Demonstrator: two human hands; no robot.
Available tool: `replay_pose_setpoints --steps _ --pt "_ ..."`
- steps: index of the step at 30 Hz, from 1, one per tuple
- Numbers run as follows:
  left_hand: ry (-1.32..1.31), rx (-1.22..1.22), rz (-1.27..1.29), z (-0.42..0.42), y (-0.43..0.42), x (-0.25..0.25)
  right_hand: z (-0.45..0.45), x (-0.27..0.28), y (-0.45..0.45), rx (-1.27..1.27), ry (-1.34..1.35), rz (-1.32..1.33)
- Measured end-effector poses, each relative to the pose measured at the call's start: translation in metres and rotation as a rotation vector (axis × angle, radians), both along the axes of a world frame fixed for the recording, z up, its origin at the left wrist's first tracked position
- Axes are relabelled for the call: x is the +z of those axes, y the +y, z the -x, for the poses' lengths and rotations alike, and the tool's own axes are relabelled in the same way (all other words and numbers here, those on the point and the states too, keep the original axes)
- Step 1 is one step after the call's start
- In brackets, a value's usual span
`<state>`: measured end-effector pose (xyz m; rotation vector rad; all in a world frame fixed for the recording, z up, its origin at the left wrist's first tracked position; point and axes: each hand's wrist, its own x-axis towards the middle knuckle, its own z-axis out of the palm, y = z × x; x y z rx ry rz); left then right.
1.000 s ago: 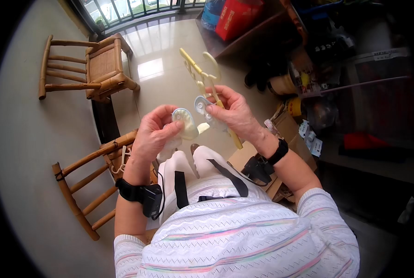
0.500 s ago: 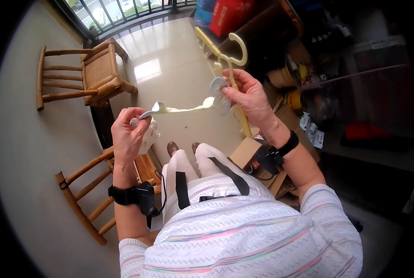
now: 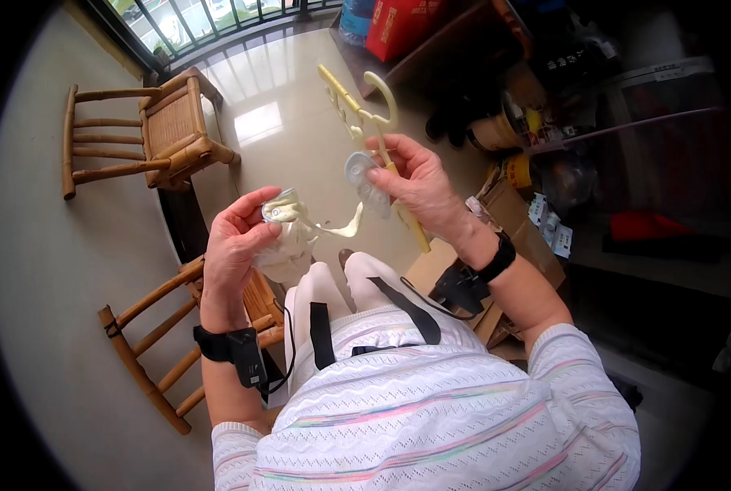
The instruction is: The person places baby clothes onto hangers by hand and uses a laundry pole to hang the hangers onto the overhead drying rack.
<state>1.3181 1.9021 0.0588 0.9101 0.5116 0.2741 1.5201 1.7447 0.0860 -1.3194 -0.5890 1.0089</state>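
Note:
My left hand (image 3: pixel 241 231) is closed, pinching the edge of a cream-and-pale-blue cloth piece (image 3: pixel 286 209) with a round snap-like dot between thumb and fingers. Crumpled whitish material hangs below it, and a narrow cream strip trails toward the right with its end loose. My right hand (image 3: pixel 417 182) is closed around a pale yellow clothes hanger (image 3: pixel 342 92), held tilted with its hook pointing away from me. The same hand's thumb presses on a light blue-grey oval piece (image 3: pixel 359 170) with round marks. Whether the two pieces belong together I cannot tell.
Bamboo chairs stand at the left, one farther off (image 3: pixel 173 123) and one near my left arm (image 3: pixel 157 348). Cardboard boxes (image 3: pixel 435 266) lie by my right knee. A red bag (image 3: pixel 398 29) and a plastic bin (image 3: pixel 668 98) are at the right, with window bars ahead.
The cream strip stretched between my hands has come away from my right hand and now droops from the left. My left hand moved slightly right; my right hand and the hanger shifted left.

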Motion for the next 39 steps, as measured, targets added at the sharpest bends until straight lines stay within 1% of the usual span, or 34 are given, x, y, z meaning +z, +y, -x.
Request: replay_pose_setpoints --steps 3,5,7,9,11,13,15,16,18,19,21,26,31,33,36,38,39 --pt "0.004 -0.017 -0.004 -0.003 -0.007 -0.001 0.006 0.0 0.001 0.039 -0.012 0.026" --pt "0.017 0.021 -0.02 -0.007 -0.015 -0.003 0.011 -0.001 0.003 0.047 0.009 0.046" --pt "0.05 0.048 -0.189 -0.012 -0.02 -0.005 0.015 -0.003 0.004 0.066 -0.025 0.068" --pt "0.061 0.082 -0.197 -0.015 -0.025 -0.003 0.018 -0.003 0.006 0.084 -0.058 0.089" --pt "0.084 -0.004 -0.355 -0.014 -0.025 -0.005 0.022 -0.003 0.008 0.085 -0.077 0.091" --pt "0.107 -0.014 -0.367 -0.014 -0.027 -0.002 0.025 -0.001 0.009 0.086 -0.095 0.091" --pt "-0.041 0.069 -0.753 -0.016 -0.028 -0.001 0.028 -0.002 0.009 0.088 -0.113 0.09" --pt "-0.039 0.07 -0.753 -0.014 -0.027 0.002 0.029 -0.003 0.009 0.098 -0.135 0.099" --pt "0.024 -0.01 -0.469 -0.011 -0.027 0.009 0.031 -0.003 0.009 0.109 -0.157 0.106" --pt "0.026 -0.009 -0.47 -0.01 -0.026 0.008 0.032 -0.003 0.009 0.12 -0.153 0.103" --pt "0.031 -0.005 -0.269 -0.01 -0.026 0.007 0.036 -0.003 0.009 0.134 -0.149 0.097" --pt "-0.007 0.038 -0.204 -0.015 -0.03 0.006 0.041 -0.002 0.012 0.163 -0.096 0.064" --pt "-0.012 0.041 -0.18 -0.016 -0.036 0.008 0.044 0.004 0.01 0.158 -0.107 0.069" --pt "0.021 -0.052 -0.23 -0.012 -0.034 0.007 0.046 0.002 0.01 0.154 -0.125 0.068" --pt "0.028 -0.059 -0.272 -0.009 -0.037 0.002 0.049 -0.004 0.009 0.109 -0.196 -0.005" --pt "0.015 -0.052 -0.336 -0.006 -0.037 0.002 0.05 0.001 0.008 0.133 -0.423 0.01" --pt "0.015 -0.058 -0.338 -0.005 -0.038 0.005 0.05 0.003 0.008 0.126 -0.422 0.009"
